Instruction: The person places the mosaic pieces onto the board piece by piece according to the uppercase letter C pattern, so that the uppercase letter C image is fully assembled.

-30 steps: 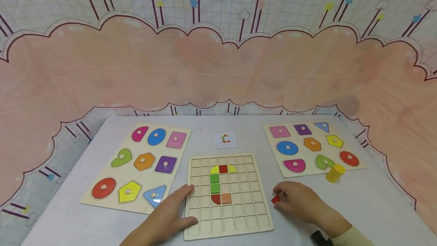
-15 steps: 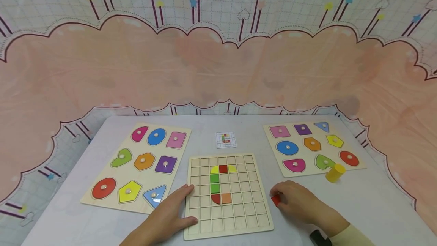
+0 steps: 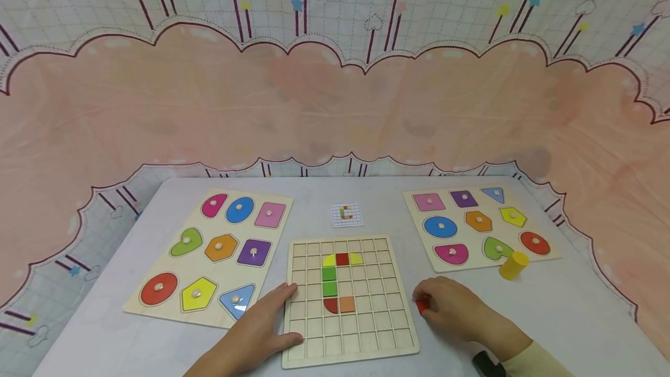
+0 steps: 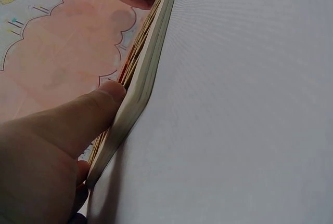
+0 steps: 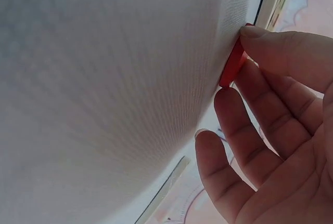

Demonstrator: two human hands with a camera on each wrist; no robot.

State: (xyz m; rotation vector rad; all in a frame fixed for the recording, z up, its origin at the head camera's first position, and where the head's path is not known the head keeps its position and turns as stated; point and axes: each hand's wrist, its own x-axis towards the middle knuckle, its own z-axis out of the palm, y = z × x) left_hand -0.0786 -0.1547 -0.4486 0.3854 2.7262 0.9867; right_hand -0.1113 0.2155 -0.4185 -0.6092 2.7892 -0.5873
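Note:
My left hand [image 3: 256,327] rests at the left edge of the wooden grid board [image 3: 366,339], fingers and thumb spread and touching its rim. In the left wrist view, the thumb [image 4: 78,120] lies against that rim. Several coloured tiles form a C-like outline in the grid: yellow corners, a red square [image 3: 342,259], green squares [image 3: 329,281], a red rounded piece and an orange square [image 3: 347,304]. Right of the board, my right hand [image 3: 455,310] pinches a small red tile [image 5: 234,64] between thumb and fingers, low over the white table. The fingers partly hide the tile's shape.
Shape puzzle boards with knobbed pieces lie at left [image 3: 162,260] and right [image 3: 424,237]. A small pattern card [image 3: 346,214] lies behind the grid board. Near the right puzzle's front edge is a yellow cylinder [image 3: 514,265]. Patterned cloth hangs behind the table.
My right hand has shifted slightly left, still holding the red tile, which turned a little and is now more covered by the fingers. My left hand has stayed in place.

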